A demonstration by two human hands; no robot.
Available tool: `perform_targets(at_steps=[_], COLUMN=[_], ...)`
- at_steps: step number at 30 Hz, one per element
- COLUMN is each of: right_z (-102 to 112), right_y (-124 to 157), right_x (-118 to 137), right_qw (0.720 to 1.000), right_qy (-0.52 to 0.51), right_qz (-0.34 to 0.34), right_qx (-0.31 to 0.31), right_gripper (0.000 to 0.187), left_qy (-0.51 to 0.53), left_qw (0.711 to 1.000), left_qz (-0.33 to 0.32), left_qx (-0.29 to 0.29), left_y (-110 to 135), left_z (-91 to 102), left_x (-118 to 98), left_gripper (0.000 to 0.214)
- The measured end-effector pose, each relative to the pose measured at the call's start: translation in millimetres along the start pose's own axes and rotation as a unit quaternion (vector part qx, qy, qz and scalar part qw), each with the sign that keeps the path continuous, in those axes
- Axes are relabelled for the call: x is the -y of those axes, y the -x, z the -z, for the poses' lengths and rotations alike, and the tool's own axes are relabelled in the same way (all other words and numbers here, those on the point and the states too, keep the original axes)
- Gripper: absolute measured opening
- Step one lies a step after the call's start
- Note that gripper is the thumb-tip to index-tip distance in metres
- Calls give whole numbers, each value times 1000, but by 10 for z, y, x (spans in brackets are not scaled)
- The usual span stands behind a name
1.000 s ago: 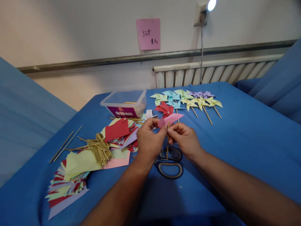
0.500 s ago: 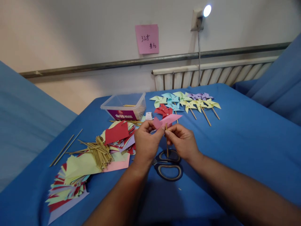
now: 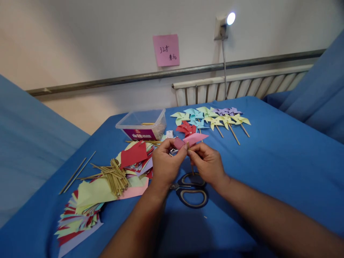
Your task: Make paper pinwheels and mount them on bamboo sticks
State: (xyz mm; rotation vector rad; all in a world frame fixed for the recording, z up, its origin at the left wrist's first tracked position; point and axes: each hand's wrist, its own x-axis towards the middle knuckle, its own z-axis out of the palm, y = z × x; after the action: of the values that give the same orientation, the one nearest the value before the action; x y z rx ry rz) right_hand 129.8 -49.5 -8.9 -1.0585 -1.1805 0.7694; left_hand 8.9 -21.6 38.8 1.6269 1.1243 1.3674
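Note:
Between my two hands is a pink paper pinwheel [image 3: 195,138] with a thin wooden stick [image 3: 192,168] against it, pointing down toward me. My left hand [image 3: 168,159] is closed on the pink paper, thumb near the top of the stick. The fingers of my right hand [image 3: 206,161] pinch the stick just below the paper. How stick and paper are joined is hidden by my fingertips. Black-handled scissors [image 3: 194,199] lie on the blue cloth beneath my hands, the stick's lower end above one handle loop.
Finished pinwheels [image 3: 212,116] in several colours lie at the back right. A clear plastic box [image 3: 141,125] stands at the back left. Nearer are a heap of short sticks [image 3: 115,177], paper sheets [image 3: 94,191] and paper strips [image 3: 77,222]. Two long rods [image 3: 79,173] lie far left.
The pink paper has tilted slightly between my fingers, and its left part sits lower. Both hands keep their grip; the whole view has shifted a little.

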Motion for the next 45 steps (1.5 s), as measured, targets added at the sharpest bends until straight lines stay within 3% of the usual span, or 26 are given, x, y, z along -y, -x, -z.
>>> perform_targets(at_steps=[20,31,45], right_z=[-5,27,-11], right_y=[-10,-22,-38], right_x=[-50,-41,-51], right_qw=[998,998,998], right_qy=[54,54,63], right_qz=[22,20,21], right_qx=[4,0,-8], right_gripper=[20,20,20], left_qy=[-20,10,31], left_qw=[1000,998,997], left_qz=[-12,53,66], left_qx=[-10,13,-26], left_y=[-7,-26,-17], left_z=[4,6,-16], left_x=[50,47,33], left_gripper=[13,21,21])
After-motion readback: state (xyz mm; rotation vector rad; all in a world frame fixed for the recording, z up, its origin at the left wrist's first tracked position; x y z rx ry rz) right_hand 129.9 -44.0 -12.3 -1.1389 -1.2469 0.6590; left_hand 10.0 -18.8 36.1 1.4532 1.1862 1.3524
